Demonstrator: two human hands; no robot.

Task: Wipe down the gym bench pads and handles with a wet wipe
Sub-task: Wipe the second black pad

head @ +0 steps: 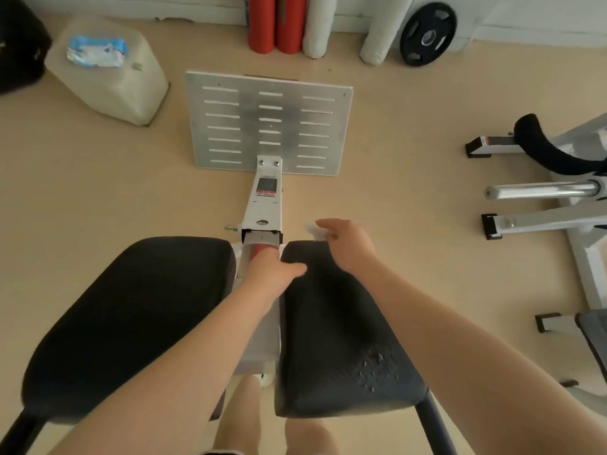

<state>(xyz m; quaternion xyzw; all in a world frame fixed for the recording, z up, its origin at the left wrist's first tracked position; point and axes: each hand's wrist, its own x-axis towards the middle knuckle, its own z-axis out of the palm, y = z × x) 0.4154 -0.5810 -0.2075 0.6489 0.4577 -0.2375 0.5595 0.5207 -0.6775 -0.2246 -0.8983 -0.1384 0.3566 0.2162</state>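
Two black pads lie side by side on a white frame: the left pad (pixel 131 320) and the right pad (pixel 341 336), which shows wet droplets near its front. My right hand (pixel 345 244) holds a white wet wipe (pixel 313 230) at the far edge of the right pad. My left hand (pixel 272 274) grips the inner far corner of the right pad, thumb on top, fingers down in the gap between the pads. Black handle bars (pixel 433 421) stick out below the pads.
A perforated metal foot plate (pixel 230 126) stands ahead on the beige floor. A wet-wipe pack (pixel 97 52) lies on a plastic canister (pixel 124 90) at far left. Red and white rolls (pixel 276 24) and a weight plate (pixel 427 34) lean on the wall. Another machine (pixel 542 192) stands at right.
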